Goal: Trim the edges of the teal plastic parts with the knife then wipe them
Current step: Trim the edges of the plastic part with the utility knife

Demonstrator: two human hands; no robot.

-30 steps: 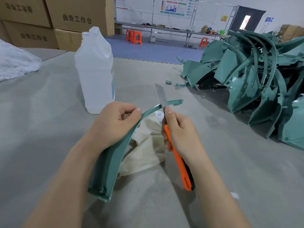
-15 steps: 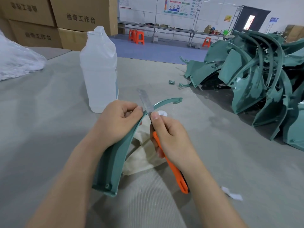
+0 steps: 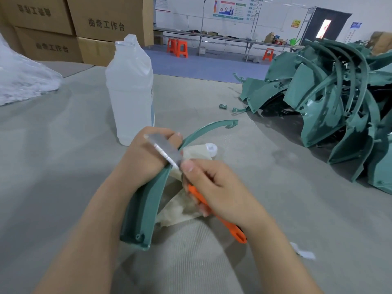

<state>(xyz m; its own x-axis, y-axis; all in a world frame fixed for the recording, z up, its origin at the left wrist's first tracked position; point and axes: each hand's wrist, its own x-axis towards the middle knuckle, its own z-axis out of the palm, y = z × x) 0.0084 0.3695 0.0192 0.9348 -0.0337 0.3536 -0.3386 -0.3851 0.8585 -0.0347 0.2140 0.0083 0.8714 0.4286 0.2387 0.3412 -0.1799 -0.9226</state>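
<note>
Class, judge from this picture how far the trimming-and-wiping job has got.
Done: no finished part is recognisable. In hand: the left hand grips a curved teal part while the right hand holds the knife blade against its edge. Left: wiping it with the cloth beneath, then probably the teal pile.

The curved teal plastic part (image 3: pixel 146 209) is gripped by the left hand (image 3: pixel 146 158). Its wide, channelled end points low toward the viewer, and its thin hooked tip arches up to the right. The knife (image 3: pixel 214 211) has an orange handle and a long grey blade and sits in the right hand (image 3: pixel 216 187), with the blade slanting across the part's edge beside the left fingers. A crumpled cream cloth (image 3: pixel 182 206) lies on the table (image 3: pixel 63 166) beneath both. A heap of teal parts (image 3: pixel 331 98) is piled at the right.
</note>
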